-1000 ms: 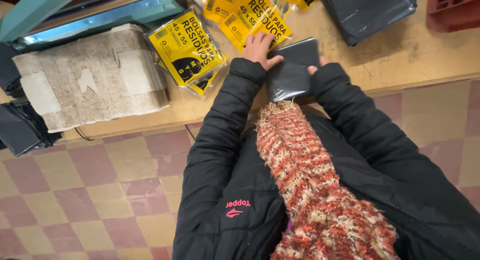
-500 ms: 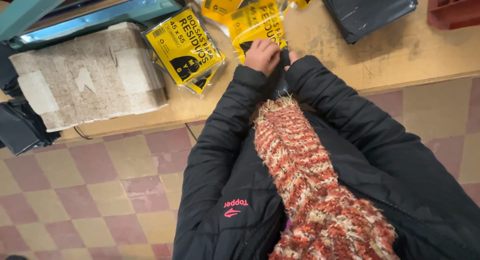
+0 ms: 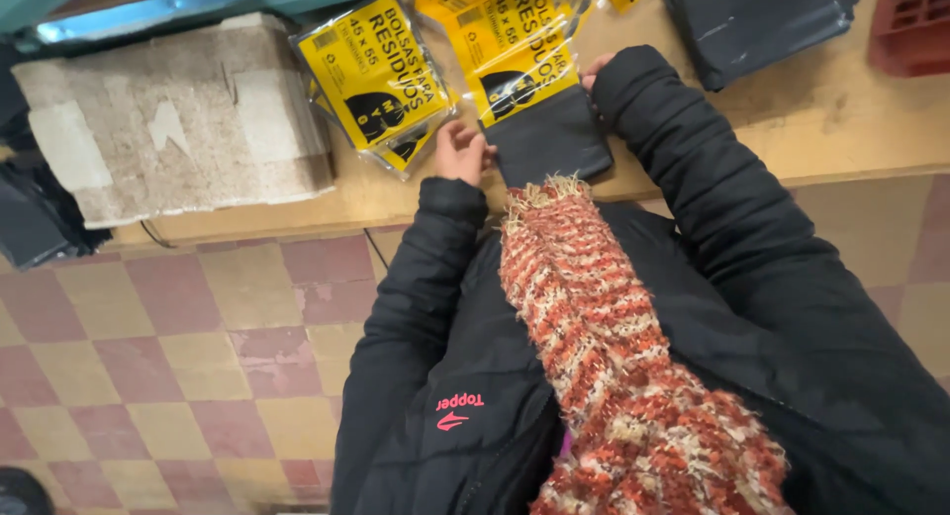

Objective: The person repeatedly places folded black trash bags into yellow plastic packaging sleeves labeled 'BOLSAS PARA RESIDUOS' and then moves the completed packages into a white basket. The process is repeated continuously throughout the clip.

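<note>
Far left, a worn pale block (image 3: 168, 114) on the wooden table (image 3: 841, 129); beside it, a yellow packet (image 3: 374, 80); left hand (image 3: 461, 151) pinching the left edge of the dark folded bag bundle (image 3: 549, 139) at the near table edge; right hand (image 3: 597, 70), mostly hidden by its sleeve, apparently gripping the bundle's far right corner; far right, stacked dark bags (image 3: 762, 20).

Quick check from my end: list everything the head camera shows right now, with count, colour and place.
Dark bag pack: one, dark grey with yellow label, bench edge, between both hands.
Labelled packs: several, yellow and black, left of and behind it.
Dark stack: one, dark grey, top right.
Crate: one, red, right corner.
Worn block: one, beige, left.
Bench: wooden.
Floor: red and cream checks.
Scarf: red and cream.
Left hand: on pack's left edge.
Right hand: mostly hidden by sleeve.
</note>
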